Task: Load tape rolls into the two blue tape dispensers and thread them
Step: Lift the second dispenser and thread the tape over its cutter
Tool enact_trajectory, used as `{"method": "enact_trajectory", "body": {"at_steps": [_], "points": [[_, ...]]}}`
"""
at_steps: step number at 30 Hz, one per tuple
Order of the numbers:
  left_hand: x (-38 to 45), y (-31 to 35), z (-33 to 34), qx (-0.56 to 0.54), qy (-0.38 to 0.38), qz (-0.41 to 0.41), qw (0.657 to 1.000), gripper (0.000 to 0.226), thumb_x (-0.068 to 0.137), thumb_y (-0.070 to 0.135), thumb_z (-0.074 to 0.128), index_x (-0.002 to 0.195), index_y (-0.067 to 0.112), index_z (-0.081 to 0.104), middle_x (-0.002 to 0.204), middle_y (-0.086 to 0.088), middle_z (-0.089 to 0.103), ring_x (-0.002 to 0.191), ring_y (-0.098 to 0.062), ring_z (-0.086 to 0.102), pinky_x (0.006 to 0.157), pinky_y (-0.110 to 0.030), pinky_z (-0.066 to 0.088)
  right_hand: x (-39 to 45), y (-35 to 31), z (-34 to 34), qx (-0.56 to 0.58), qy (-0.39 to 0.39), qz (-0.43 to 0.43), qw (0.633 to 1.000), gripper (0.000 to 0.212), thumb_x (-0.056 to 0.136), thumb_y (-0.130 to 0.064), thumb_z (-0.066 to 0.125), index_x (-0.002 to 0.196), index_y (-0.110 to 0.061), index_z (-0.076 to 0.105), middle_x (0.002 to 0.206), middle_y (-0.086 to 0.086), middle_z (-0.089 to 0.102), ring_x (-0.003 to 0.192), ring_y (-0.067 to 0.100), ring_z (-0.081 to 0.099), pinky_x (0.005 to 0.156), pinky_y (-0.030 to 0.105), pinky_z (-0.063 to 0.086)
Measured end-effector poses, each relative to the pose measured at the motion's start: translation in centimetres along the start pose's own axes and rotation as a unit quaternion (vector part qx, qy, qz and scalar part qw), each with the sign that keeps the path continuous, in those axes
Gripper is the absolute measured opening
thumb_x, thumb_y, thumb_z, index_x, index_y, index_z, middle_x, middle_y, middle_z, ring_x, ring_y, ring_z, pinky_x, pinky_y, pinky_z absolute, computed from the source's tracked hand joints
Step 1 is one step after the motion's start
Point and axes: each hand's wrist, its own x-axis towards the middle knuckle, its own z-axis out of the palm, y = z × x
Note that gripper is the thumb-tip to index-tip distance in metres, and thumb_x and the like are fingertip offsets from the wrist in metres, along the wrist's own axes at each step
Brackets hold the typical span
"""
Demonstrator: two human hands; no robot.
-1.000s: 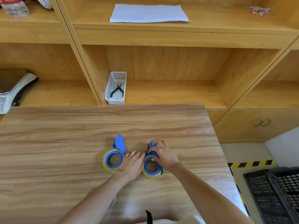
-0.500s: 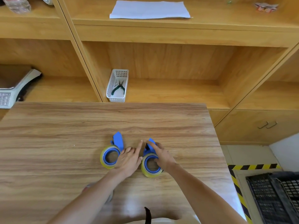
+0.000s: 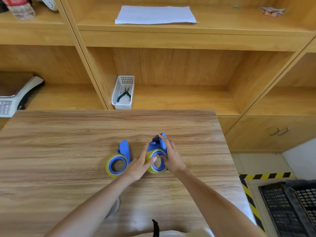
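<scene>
Two blue tape dispensers lie side by side on the wooden table, each with a yellowish clear tape roll on its hub. The left dispenser lies untouched. The right dispenser is tilted up between my hands. My right hand grips its right side, fingers along the blue head and thumb in the hub. My left hand presses straight fingers against the left face of its tape roll.
A white basket with green-handled pliers stands on the shelf behind the table. A scale sits at far left, a white sheet on the upper shelf. A black crate stands on the floor at right. A round object peeks out beneath my left forearm.
My right hand has lifted and tilted the right dispenser up off the table. My left hand has shifted right and now presses on its roll.
</scene>
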Motion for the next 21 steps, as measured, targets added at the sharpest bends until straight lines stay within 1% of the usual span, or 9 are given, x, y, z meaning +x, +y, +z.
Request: {"method": "enact_trajectory", "body": {"at_steps": [1, 2, 3, 5, 8, 12, 15, 18, 21], "points": [[0.2, -0.2, 0.0, -0.092, -0.023, -0.012, 0.995, 0.085, 0.089, 0.070, 0.044, 0.154, 0.041, -0.003, 0.142, 0.008, 0.048, 0.133, -0.021, 0.047, 0.105, -0.039, 0.038, -0.1, -0.2, -0.1, 0.005, 0.004, 0.001, 1.000, 0.091, 0.087, 0.003, 0.058, 0.145, -0.054, 0.017, 0.146, -0.007, 0.035, 0.127, 0.015, 0.044, 0.092, 0.034, 0.049], [0.5, -0.2, 0.0, -0.181, -0.038, -0.029, 0.982, 0.092, 0.084, 0.071, 0.054, 0.155, 0.038, 0.006, 0.149, 0.014, 0.037, 0.141, -0.017, 0.036, 0.115, -0.039, 0.030, -0.1, -0.3, -0.1, 0.009, 0.007, 0.002, 1.000, 0.091, 0.087, 0.003, 0.058, 0.144, -0.055, 0.016, 0.143, -0.008, 0.036, 0.125, 0.015, 0.046, 0.091, 0.034, 0.050], [0.7, -0.2, -0.1, -0.260, -0.044, -0.050, 0.963, 0.094, 0.077, 0.071, 0.063, 0.153, 0.034, 0.021, 0.148, 0.017, 0.038, 0.140, -0.014, 0.037, 0.118, -0.040, 0.029, -0.1, -0.4, -0.1, 0.012, 0.009, 0.001, 1.000, 0.091, 0.087, 0.002, 0.058, 0.144, -0.055, 0.016, 0.142, -0.008, 0.037, 0.123, 0.015, 0.046, 0.090, 0.034, 0.049], [1.2, -0.1, -0.4, -0.401, -0.055, -0.079, 0.911, 0.079, 0.074, 0.062, 0.071, 0.140, 0.024, 0.049, 0.136, 0.005, 0.061, 0.126, -0.014, 0.056, 0.112, -0.040, 0.040, 0.0, -0.7, -0.2, 0.023, 0.016, 0.005, 1.000, 0.090, 0.086, 0.001, 0.057, 0.144, -0.054, 0.016, 0.140, -0.010, 0.037, 0.122, 0.013, 0.045, 0.090, 0.034, 0.048], [1.7, -0.3, -1.0, -0.529, -0.059, -0.092, 0.841, 0.049, 0.091, 0.036, 0.065, 0.133, 0.014, 0.055, 0.125, -0.007, 0.068, 0.113, -0.020, 0.065, 0.104, -0.039, 0.048, 0.3, -1.1, -0.3, 0.049, 0.031, 0.013, 0.998, 0.087, 0.086, 0.000, 0.057, 0.145, -0.051, 0.017, 0.142, -0.008, 0.036, 0.121, 0.009, 0.043, 0.092, 0.031, 0.045], [2.1, -0.7, -1.6, -0.571, -0.039, -0.097, 0.814, 0.056, 0.091, 0.013, 0.065, 0.143, 0.006, 0.045, 0.127, -0.012, 0.066, 0.108, -0.023, 0.066, 0.087, -0.034, 0.054, 0.8, -1.4, -0.1, 0.060, 0.028, 0.017, 0.998, 0.089, 0.089, 0.001, 0.059, 0.153, -0.038, 0.010, 0.158, -0.005, 0.021, 0.142, 0.012, 0.026, 0.106, 0.026, 0.033], [1.9, -0.7, -1.9, -0.570, -0.036, -0.092, 0.816, 0.053, 0.091, 0.011, 0.064, 0.141, 0.006, 0.047, 0.125, -0.012, 0.067, 0.110, -0.023, 0.065, 0.089, -0.035, 0.053, 1.1, -1.7, 0.0, 0.064, 0.022, 0.012, 0.998, 0.098, 0.089, -0.003, 0.062, 0.153, -0.044, 0.000, 0.157, -0.007, 0.024, 0.141, 0.011, 0.027, 0.102, 0.023, 0.030], [1.7, -0.7, -2.3, -0.559, -0.093, -0.065, 0.821, 0.039, 0.094, 0.014, 0.062, 0.132, 0.008, 0.056, 0.125, -0.014, 0.069, 0.119, -0.026, 0.062, 0.098, -0.040, 0.050, 1.1, -1.9, 0.1, 0.069, 0.014, 0.000, 0.998, 0.095, 0.092, -0.012, 0.060, 0.151, -0.048, -0.004, 0.156, -0.007, 0.027, 0.141, 0.013, 0.029, 0.102, 0.026, 0.030], [1.9, -0.8, -2.7, -0.556, -0.098, -0.055, 0.824, 0.053, 0.086, 0.018, 0.068, 0.135, 0.008, 0.053, 0.127, -0.015, 0.067, 0.122, -0.028, 0.060, 0.099, -0.042, 0.049, 1.0, -1.9, 0.5, 0.074, 0.020, -0.006, 0.997, 0.087, 0.094, -0.018, 0.058, 0.153, -0.044, -0.001, 0.158, -0.009, 0.024, 0.142, 0.014, 0.028, 0.104, 0.027, 0.030]]}}
